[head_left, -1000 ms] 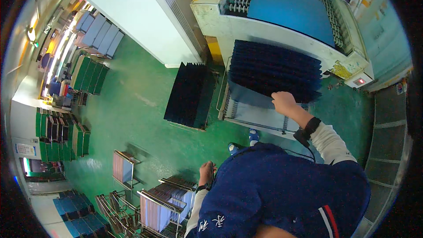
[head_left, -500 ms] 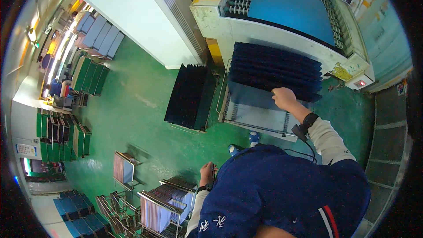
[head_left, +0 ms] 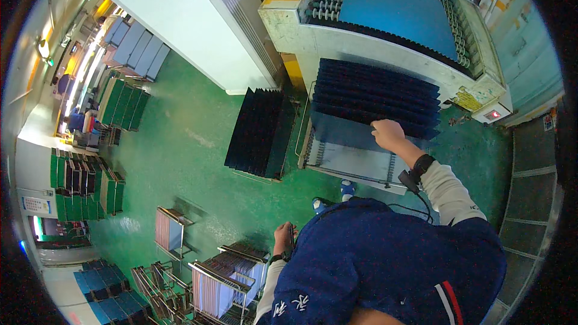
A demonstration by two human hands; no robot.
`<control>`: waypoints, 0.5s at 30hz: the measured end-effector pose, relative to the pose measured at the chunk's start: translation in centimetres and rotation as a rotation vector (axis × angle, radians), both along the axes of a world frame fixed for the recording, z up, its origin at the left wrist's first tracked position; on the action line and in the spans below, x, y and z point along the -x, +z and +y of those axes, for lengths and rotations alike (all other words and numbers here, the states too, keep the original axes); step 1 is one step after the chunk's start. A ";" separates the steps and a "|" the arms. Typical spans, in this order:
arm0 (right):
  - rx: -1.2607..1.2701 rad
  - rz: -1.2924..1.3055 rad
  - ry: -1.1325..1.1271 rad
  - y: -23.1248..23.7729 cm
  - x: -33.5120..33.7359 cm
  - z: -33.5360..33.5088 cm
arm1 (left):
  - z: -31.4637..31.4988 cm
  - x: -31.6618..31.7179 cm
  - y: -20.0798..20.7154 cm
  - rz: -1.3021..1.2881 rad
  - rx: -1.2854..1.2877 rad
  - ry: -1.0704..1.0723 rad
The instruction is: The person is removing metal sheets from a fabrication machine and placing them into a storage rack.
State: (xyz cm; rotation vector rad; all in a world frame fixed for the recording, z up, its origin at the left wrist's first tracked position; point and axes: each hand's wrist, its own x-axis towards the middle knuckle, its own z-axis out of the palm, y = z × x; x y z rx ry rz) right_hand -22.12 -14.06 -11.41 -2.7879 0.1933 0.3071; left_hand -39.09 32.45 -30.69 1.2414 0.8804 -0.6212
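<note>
Several dark blue panels (head_left: 376, 93) stand upright, one behind another, in a slotted rack (head_left: 349, 159) in front of me. My right hand (head_left: 388, 133) is closed on the top edge of the nearest panel, which looks thin and slightly see-through. Its fingertips are partly turned from view. Down by my left side hangs my left hand (head_left: 282, 238), its fingers curled. A narrow dark thing lies along that hand, too small to name. The closest thing to it is a metal rack of pale panels (head_left: 220, 283).
Beyond the rack stands a roller conveyor machine (head_left: 475, 66) carrying a flat blue panel (head_left: 397, 15). Another rack of dark panels (head_left: 259, 135) stands on the green floor (head_left: 174, 120) to the left. A tall white cabinet (head_left: 180, 18) rises behind it. Mesh panels (head_left: 530, 198) line the right.
</note>
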 end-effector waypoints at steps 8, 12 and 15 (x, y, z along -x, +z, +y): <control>-0.004 -0.027 0.017 -0.1 0.1 -0.1 | -0.5 -0.1 0.2 0.043 -0.029 0.030; -0.007 -0.044 0.021 -0.1 0.2 0.0 | -0.2 0.1 0.0 0.033 -0.010 0.026; 0.007 -0.042 0.029 0.1 0.1 0.1 | -0.3 0.3 -0.2 0.007 -0.026 0.020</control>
